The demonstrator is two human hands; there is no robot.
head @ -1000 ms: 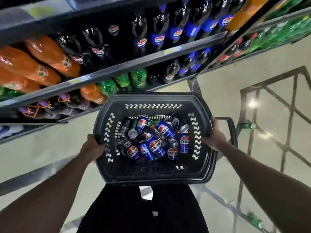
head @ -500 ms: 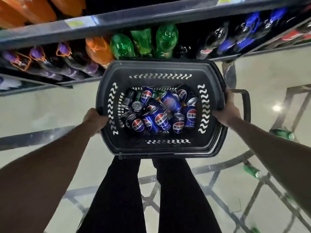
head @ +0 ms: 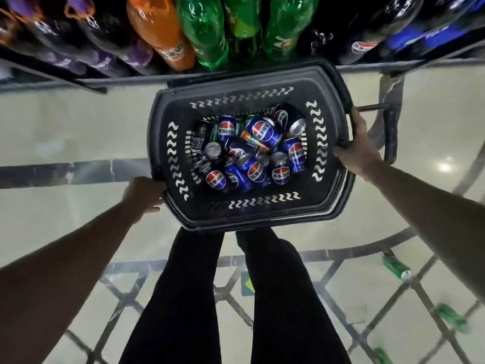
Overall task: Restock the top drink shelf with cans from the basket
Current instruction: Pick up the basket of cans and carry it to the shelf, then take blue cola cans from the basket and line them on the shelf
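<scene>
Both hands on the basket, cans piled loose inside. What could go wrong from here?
1. The cans lie in a loose, crisscrossed heap; a tilt of the basket could shift them, perhaps spill some.
2. Left hand and right hand both grip the basket rim, so neither is free to take a can.
3. Green cans lie on the floor to the right: probably a trip hazard.

My left hand's fingers are tucked under the basket rim, so I can't see them. The bottles along the top of the frame are cut off and smeared. Lower cans lie buried under others. Green cans on the floor, lower right, are blurred.
</scene>
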